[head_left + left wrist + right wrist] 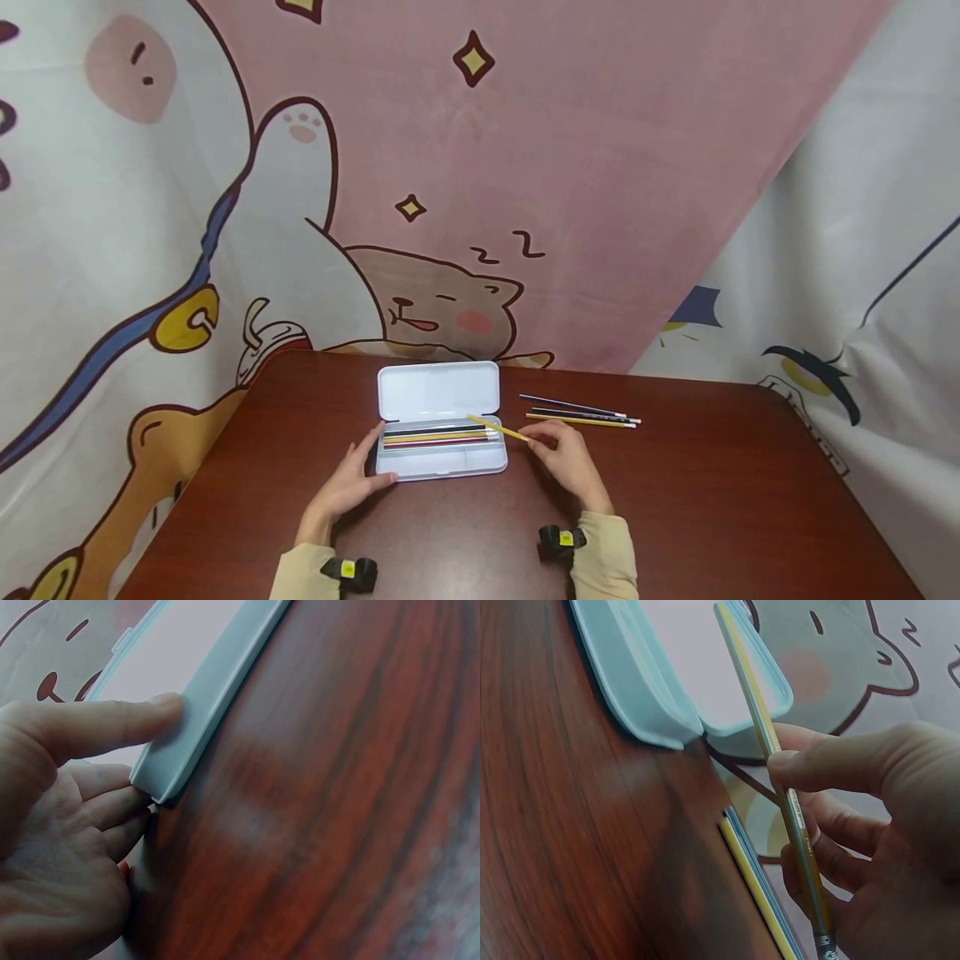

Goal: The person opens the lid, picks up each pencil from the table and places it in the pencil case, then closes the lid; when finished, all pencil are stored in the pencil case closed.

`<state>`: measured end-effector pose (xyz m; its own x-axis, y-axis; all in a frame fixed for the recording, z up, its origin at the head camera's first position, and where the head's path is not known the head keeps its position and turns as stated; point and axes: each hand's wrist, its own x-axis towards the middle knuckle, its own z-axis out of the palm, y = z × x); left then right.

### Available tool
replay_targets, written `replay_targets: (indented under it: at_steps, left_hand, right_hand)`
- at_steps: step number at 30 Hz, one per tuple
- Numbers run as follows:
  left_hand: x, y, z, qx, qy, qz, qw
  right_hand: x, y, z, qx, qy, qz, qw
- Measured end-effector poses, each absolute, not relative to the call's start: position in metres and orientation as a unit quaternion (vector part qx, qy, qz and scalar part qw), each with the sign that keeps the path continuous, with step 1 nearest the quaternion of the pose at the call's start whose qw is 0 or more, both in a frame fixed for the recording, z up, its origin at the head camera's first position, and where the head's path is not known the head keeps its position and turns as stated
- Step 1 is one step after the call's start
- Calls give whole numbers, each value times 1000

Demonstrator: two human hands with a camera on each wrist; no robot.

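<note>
A white pencil case point(441, 463) lies with its lid raised on the table, several pencils point(435, 437) side by side in its upper compartment. My left hand point(347, 485) holds the case at its left end, thumb on the front edge point(196, 712) and fingers at the side. Between thumb and fingers, my right hand point(567, 463) pinches a yellow pencil point(498, 427), tilted over the case's right end. In the right wrist view the yellow pencil point(751, 694) slants up from my right hand point(885, 802) across the lid.
Several loose pencils point(581, 418), dark and yellow, lie on the dark red wooden table point(712, 500) to the right of the case. Behind the table's back edge hangs a cartoon-printed cloth point(600, 208).
</note>
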<state>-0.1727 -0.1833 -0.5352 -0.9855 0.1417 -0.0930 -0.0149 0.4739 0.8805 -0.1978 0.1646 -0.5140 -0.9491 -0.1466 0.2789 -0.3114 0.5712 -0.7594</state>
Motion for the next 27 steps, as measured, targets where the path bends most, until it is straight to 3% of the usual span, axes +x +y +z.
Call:
replay_targets:
  at_steps: [27]
  left_hand:
    - [-174,-183,-538,35,858,507,72]
  right_hand:
    - [-209,98,-512,207,-869,447,40]
